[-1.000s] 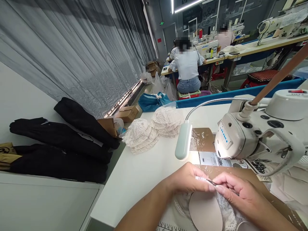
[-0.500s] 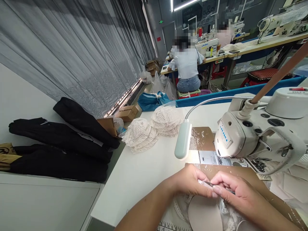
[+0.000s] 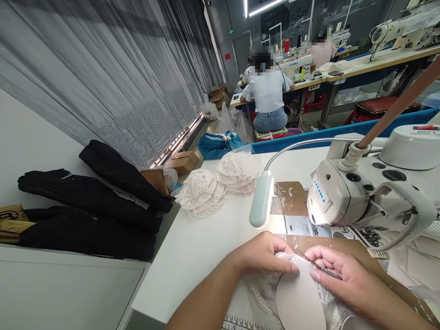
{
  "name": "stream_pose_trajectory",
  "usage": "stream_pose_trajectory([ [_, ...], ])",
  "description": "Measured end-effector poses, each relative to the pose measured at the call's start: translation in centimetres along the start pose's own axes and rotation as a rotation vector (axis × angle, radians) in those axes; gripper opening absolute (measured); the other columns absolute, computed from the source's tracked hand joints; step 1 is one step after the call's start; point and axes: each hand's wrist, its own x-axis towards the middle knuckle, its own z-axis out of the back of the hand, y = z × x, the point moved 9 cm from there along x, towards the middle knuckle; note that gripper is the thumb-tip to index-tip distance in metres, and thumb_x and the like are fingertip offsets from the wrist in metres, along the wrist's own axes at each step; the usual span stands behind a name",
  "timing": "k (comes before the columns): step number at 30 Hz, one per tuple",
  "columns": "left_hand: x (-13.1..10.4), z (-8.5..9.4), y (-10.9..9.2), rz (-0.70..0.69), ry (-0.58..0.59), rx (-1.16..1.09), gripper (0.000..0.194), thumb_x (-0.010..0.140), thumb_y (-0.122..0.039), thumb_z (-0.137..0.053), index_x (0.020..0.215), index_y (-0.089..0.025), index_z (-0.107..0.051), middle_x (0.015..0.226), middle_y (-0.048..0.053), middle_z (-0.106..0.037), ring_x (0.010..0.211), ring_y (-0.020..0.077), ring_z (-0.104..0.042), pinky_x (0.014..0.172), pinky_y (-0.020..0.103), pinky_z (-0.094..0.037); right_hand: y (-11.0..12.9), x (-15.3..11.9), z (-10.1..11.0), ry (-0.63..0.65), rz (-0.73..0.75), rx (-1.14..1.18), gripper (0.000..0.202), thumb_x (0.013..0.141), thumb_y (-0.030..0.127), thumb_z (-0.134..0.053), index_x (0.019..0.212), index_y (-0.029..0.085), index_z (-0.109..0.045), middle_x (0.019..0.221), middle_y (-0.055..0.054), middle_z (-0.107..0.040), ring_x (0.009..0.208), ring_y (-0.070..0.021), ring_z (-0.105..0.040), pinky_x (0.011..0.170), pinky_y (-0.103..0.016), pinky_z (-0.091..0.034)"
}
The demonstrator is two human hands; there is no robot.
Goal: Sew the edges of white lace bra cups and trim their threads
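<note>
Head view: left hand (image 3: 270, 253) pinches lace (image 3: 283, 255); right hand (image 3: 340, 270) curls round tool (image 3: 319, 266).

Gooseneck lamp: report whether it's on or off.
On: the lamp glows along its lower edge, and bright light falls on the metal plate beside it.

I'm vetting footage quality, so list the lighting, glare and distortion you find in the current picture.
Head view, foreground: the lamp sits by a bright patch beside the metal plate; glare streaks the brown sheet; the left hand looks brighter than the left forearm. Head view, background: a co-worker's head is pixelated, and the door leans.
</note>
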Motion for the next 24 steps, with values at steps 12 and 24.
stream_pose_trajectory([
  [12, 0.1, -0.9, -0.3, -0.007, 0.007, -0.025, 0.039, 0.071, -0.048, -0.081, 0.084, -0.012, -0.075, 0.065, -0.003, -0.051, 0.062, 0.0084, -0.040, 0.056, 0.021, -0.030, 0.9, -0.1, 0.3, 0.036, 0.013, -0.135, 0.043, 0.091, 0.063, -0.048, 0.098, 0.024, -0.065, 0.082, -0.002, -0.063, 0.075, -0.0201, -0.058, 0.067, -0.032, -0.047],
  [24, 0.5, -0.9, -0.8, -0.060, -0.008, 0.023, 0.039, 0.072, -0.047, -0.078, 0.091, -0.014, -0.075, 0.077, 0.001, -0.063, 0.070, 0.0123, -0.052, 0.065, 0.022, -0.042, 0.2, 0.1, 1.3, -0.070, 0.016, -0.301, 0.037, 0.088, 0.060, -0.053, 0.080, 0.024, -0.057, 0.070, 0.001, -0.054, 0.066, -0.0180, -0.051, 0.058, -0.029, -0.039],
])
